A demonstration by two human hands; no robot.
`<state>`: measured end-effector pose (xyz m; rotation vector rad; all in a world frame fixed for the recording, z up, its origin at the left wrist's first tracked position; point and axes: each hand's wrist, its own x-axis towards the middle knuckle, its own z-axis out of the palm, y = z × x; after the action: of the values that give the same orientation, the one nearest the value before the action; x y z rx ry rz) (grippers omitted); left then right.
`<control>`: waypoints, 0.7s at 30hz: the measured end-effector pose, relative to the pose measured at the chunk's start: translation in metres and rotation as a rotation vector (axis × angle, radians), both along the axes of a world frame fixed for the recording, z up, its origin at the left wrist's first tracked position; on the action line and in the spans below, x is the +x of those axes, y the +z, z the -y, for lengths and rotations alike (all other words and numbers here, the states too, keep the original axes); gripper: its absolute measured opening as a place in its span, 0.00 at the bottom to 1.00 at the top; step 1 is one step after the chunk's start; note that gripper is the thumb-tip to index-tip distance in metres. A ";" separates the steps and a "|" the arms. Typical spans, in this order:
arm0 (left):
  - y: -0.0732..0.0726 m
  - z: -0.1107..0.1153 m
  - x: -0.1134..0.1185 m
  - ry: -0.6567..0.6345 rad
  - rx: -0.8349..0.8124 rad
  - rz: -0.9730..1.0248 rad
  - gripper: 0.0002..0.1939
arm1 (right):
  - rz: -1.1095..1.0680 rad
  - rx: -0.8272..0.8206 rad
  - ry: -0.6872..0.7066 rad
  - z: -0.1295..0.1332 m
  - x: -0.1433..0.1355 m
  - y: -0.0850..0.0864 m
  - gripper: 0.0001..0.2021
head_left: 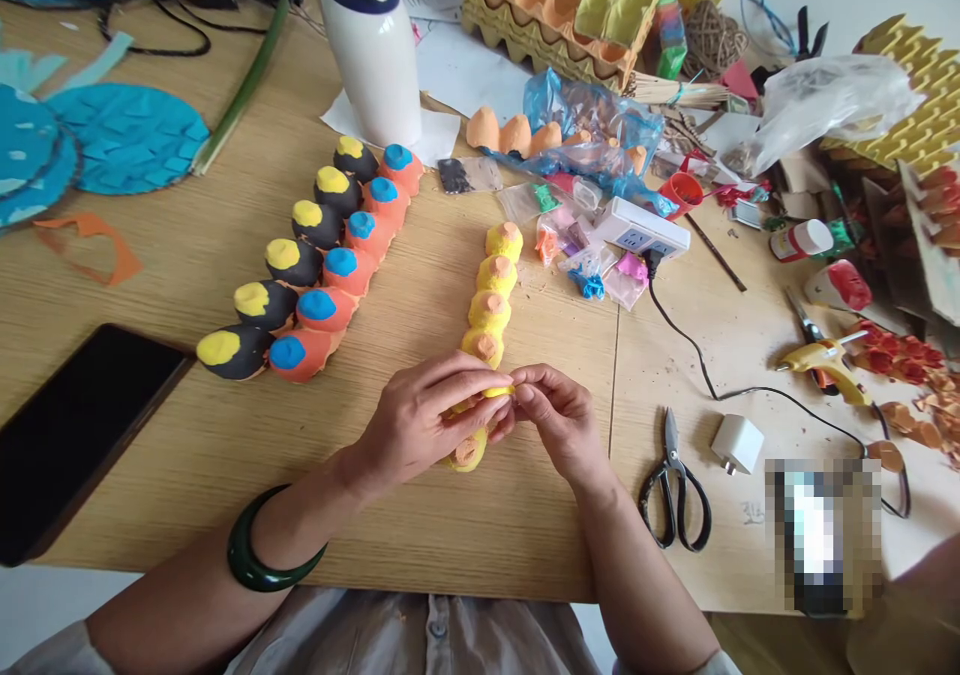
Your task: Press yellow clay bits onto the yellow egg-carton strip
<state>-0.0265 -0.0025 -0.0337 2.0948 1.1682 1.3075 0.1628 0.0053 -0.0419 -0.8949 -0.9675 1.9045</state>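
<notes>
Over the near half of an egg-carton strip (491,307) coated in yellow clay, both my hands meet. A small piece of yellow clay (498,391) is pinched between them. My left hand (424,410), below a dark green bangle (259,545), holds it from the left with fingers closed. From the right, my right hand (559,413) grips it with thumb and fingertips. The strip's bumps have bare orange-brown tops; my hands hide some of them. To the left lie a black-covered strip with yellow tops (291,261) and an orange strip with blue tops (350,267).
A phone (86,425) lies at left. Black-handled scissors (673,485), a white plug adapter (738,443) and a glue gun (829,365) lie at right. Farther back are a power strip (641,227), its cable, a white bottle (375,65) and stacked egg trays (544,40).
</notes>
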 end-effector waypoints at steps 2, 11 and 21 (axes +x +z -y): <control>0.000 0.000 0.000 -0.006 0.003 -0.004 0.08 | -0.026 -0.017 0.016 0.000 0.000 -0.001 0.08; 0.006 0.000 -0.002 0.092 -0.038 0.081 0.09 | 0.065 -0.032 -0.095 -0.002 0.002 0.001 0.11; 0.001 -0.001 0.000 0.161 -0.740 0.802 0.20 | 0.016 -0.109 -0.153 -0.006 0.002 -0.003 0.12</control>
<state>-0.0270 -0.0013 -0.0322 0.8418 1.1807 1.3046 0.1647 0.0117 -0.0447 -1.0192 -0.7873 1.8358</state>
